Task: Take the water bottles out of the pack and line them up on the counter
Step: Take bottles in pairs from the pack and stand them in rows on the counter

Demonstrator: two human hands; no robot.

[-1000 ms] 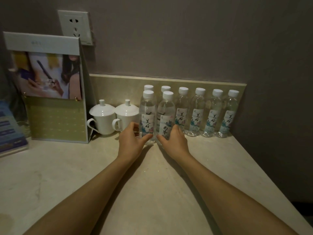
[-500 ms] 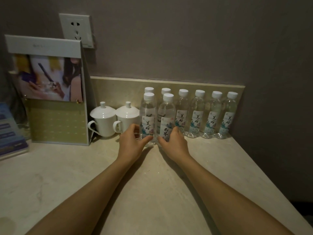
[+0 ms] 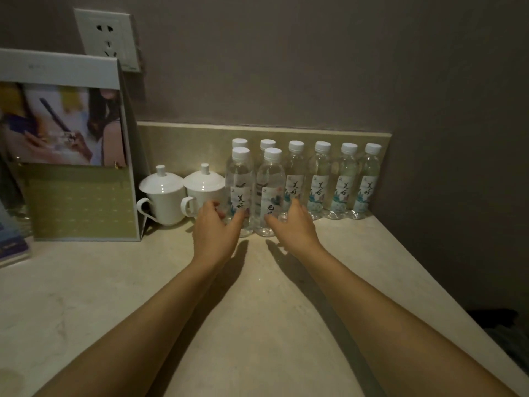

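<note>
Bottles stood upright throughout, caps up and long axes vertical, none tilted. Six of them formed the back row (image 3: 319, 179) against the low stone upstand (image 3: 186, 144), running from beside the cups to the right corner of the counter (image 3: 257, 325). Two more stood just in front of that row at its left end: the front left bottle (image 3: 240, 184) and the front right bottle (image 3: 270, 187), side by side, nearly touching, their labels facing you.

Your left hand (image 3: 213, 236) sat low at the base of the front left bottle, on its left and near side. The thumb reached across the foot of that bottle; the fingers curved toward its far left side. Whether they closed on the plastic I could not tell. Your right hand (image 3: 294, 227) mirrored it at the front right bottle, thumb against the lower label, fingers passing behind on the right, between that bottle and the back row. Its contact was likewise unclear.

Two white lidded cups (image 3: 183, 196) stood left of the bottles, the nearer one just beside your left fingers. A folded display card (image 3: 71, 167) stood further left, under a wall socket (image 3: 110, 38).
</note>
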